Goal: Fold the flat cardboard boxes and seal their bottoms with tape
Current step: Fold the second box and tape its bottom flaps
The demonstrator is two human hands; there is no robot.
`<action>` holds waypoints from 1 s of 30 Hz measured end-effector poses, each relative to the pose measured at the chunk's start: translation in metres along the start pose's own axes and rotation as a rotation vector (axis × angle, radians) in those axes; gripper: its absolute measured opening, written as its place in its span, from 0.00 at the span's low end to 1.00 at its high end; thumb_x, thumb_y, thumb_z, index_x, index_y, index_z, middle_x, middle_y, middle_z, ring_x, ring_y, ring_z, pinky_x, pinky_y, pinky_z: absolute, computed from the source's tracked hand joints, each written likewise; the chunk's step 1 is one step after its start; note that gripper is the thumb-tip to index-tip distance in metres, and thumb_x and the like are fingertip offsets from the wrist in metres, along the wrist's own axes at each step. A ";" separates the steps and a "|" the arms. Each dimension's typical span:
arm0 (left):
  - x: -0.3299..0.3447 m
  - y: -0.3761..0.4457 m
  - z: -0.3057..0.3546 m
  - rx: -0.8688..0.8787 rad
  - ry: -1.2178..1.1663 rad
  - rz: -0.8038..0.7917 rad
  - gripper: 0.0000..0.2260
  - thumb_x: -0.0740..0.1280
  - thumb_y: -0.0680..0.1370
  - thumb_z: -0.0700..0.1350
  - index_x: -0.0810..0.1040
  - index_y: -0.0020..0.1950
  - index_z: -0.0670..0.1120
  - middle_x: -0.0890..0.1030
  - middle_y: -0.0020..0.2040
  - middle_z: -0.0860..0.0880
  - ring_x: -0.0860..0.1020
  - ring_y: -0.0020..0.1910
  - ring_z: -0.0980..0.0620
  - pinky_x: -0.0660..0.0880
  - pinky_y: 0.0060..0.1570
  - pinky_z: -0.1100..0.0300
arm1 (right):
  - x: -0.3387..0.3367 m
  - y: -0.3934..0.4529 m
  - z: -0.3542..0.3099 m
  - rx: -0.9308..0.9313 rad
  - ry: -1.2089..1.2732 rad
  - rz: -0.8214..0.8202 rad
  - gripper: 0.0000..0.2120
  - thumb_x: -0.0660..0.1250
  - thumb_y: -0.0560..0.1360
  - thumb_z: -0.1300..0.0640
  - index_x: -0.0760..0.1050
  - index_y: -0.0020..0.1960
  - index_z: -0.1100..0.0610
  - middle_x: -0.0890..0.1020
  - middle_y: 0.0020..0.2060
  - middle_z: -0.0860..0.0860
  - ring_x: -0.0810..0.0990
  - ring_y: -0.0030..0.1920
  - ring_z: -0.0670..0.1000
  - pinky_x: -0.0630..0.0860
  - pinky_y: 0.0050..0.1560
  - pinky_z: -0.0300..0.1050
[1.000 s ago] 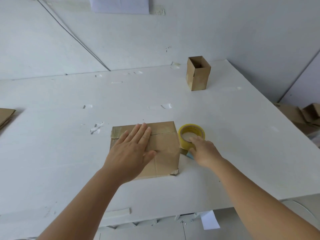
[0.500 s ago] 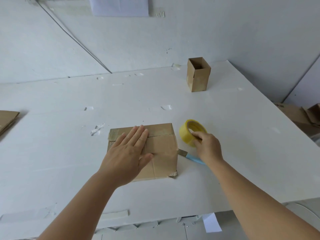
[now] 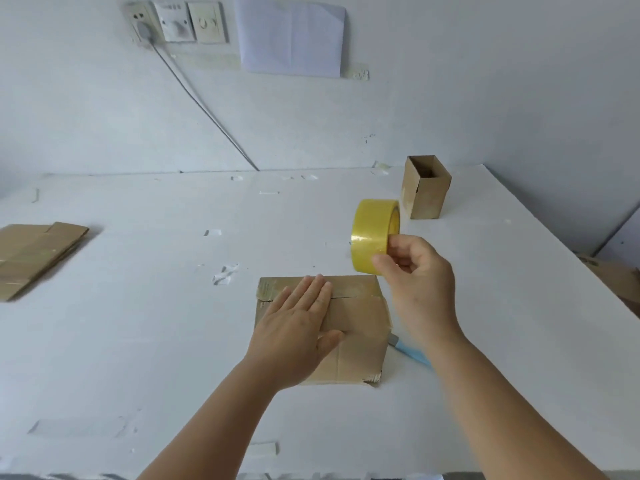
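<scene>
Both forearms were bare to the frame's lower edge, no sleeves in view; the left hand [image 3: 298, 323] and right hand [image 3: 420, 275] wore nothing

We look down on a white table [image 3: 138, 341] that fills most of the view, its surface dotted with scraps of old tape. A pale wall [image 3: 450, 81] rises behind it. At eleven o'clock sit wall sockets [image 3: 176, 24], with a grey cable [image 3: 204, 102] running down to the table's back edge. A white sheet of paper [image 3: 291, 36] hangs at twelve.
</scene>
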State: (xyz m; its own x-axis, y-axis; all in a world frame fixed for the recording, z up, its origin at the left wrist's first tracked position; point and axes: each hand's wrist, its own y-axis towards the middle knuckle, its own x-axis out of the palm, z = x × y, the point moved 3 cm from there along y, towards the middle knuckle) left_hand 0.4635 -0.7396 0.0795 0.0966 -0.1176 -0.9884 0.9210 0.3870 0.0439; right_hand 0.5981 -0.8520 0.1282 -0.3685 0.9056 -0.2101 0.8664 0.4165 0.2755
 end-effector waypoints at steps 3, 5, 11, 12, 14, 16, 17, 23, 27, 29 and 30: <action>-0.008 0.000 0.003 -0.047 -0.168 0.014 0.37 0.58 0.78 0.62 0.44 0.79 0.50 0.46 0.79 0.54 0.42 0.77 0.59 0.40 0.73 0.62 | 0.023 -0.011 -0.003 -0.004 0.029 -0.020 0.08 0.71 0.72 0.57 0.76 0.49 0.49 0.81 0.41 0.41 0.79 0.43 0.38 0.74 0.45 0.29; -0.016 -0.002 -0.003 -0.138 -0.473 0.050 0.40 0.67 0.75 0.57 0.47 0.79 0.50 0.54 0.78 0.55 0.52 0.77 0.57 0.50 0.75 0.59 | 0.035 -0.020 0.000 -0.008 0.024 -0.043 0.08 0.70 0.73 0.57 0.74 0.47 0.47 0.81 0.41 0.41 0.78 0.43 0.36 0.72 0.43 0.26; -0.028 -0.008 -0.021 -0.255 -1.125 0.230 0.25 0.71 0.74 0.50 0.71 0.70 0.53 0.78 0.62 0.61 0.72 0.63 0.67 0.69 0.67 0.59 | 0.051 -0.034 0.004 -0.083 0.018 -0.048 0.12 0.72 0.72 0.60 0.72 0.45 0.45 0.80 0.40 0.41 0.78 0.42 0.37 0.71 0.42 0.25; -0.029 -0.009 -0.022 -0.273 -1.176 0.271 0.18 0.71 0.74 0.49 0.77 0.64 0.53 0.82 0.57 0.60 0.76 0.59 0.65 0.72 0.63 0.60 | 0.052 -0.035 0.005 -0.095 0.016 -0.047 0.12 0.72 0.72 0.60 0.72 0.45 0.46 0.81 0.40 0.41 0.79 0.42 0.38 0.71 0.42 0.26; -0.031 -0.009 -0.022 -0.332 -1.232 0.342 0.08 0.71 0.75 0.43 0.83 0.52 0.52 0.85 0.48 0.58 0.81 0.51 0.63 0.75 0.55 0.63 | 0.054 -0.036 0.006 -0.113 0.012 -0.043 0.11 0.72 0.71 0.60 0.73 0.46 0.47 0.81 0.40 0.41 0.79 0.42 0.39 0.72 0.43 0.27; -0.030 -0.006 -0.024 -0.398 -1.235 0.391 0.05 0.72 0.74 0.41 0.84 0.46 0.51 0.85 0.43 0.57 0.82 0.45 0.61 0.75 0.48 0.67 | 0.055 -0.036 0.009 -0.123 0.008 -0.039 0.10 0.72 0.71 0.60 0.74 0.47 0.49 0.81 0.41 0.41 0.79 0.43 0.40 0.74 0.45 0.30; -0.028 -0.005 -0.025 -0.432 -1.234 0.411 0.04 0.72 0.74 0.42 0.84 0.45 0.51 0.85 0.41 0.56 0.82 0.43 0.61 0.75 0.45 0.67 | 0.055 -0.035 0.011 -0.128 0.003 -0.038 0.10 0.72 0.71 0.60 0.75 0.47 0.50 0.81 0.41 0.41 0.79 0.43 0.40 0.75 0.45 0.32; -0.026 0.001 -0.028 -0.495 -1.193 0.459 0.05 0.71 0.75 0.45 0.81 0.40 0.47 0.83 0.37 0.52 0.78 0.35 0.59 0.72 0.37 0.66 | 0.058 -0.035 0.015 -0.208 -0.072 -0.034 0.09 0.73 0.71 0.59 0.74 0.47 0.51 0.82 0.42 0.46 0.80 0.42 0.43 0.78 0.46 0.41; -0.026 -0.002 -0.030 -0.451 -1.129 0.413 0.06 0.67 0.78 0.46 0.77 0.42 0.48 0.84 0.43 0.53 0.79 0.41 0.57 0.75 0.42 0.63 | 0.063 -0.038 0.015 -0.300 -0.157 0.018 0.09 0.72 0.70 0.54 0.72 0.46 0.48 0.80 0.40 0.43 0.80 0.41 0.50 0.78 0.43 0.53; -0.028 -0.003 -0.030 -0.410 -1.114 0.359 0.06 0.65 0.79 0.46 0.76 0.43 0.46 0.83 0.47 0.57 0.80 0.45 0.58 0.75 0.45 0.63 | 0.064 -0.039 0.015 -0.343 -0.198 0.055 0.10 0.71 0.70 0.54 0.70 0.45 0.47 0.78 0.39 0.42 0.79 0.40 0.52 0.78 0.41 0.55; -0.030 -0.003 -0.031 -0.394 -1.115 0.329 0.06 0.64 0.79 0.45 0.76 0.44 0.45 0.83 0.48 0.57 0.80 0.46 0.58 0.75 0.46 0.63 | 0.064 -0.040 0.015 -0.367 -0.227 0.067 0.11 0.71 0.70 0.55 0.69 0.45 0.48 0.77 0.39 0.42 0.79 0.40 0.53 0.78 0.39 0.54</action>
State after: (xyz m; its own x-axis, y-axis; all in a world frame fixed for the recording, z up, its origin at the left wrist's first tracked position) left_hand 0.4466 -0.7090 0.1049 0.7510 -0.6053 -0.2639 0.6336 0.7731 0.0299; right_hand 0.5444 -0.8117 0.0894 -0.1963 0.9082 -0.3697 0.6934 0.3951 0.6025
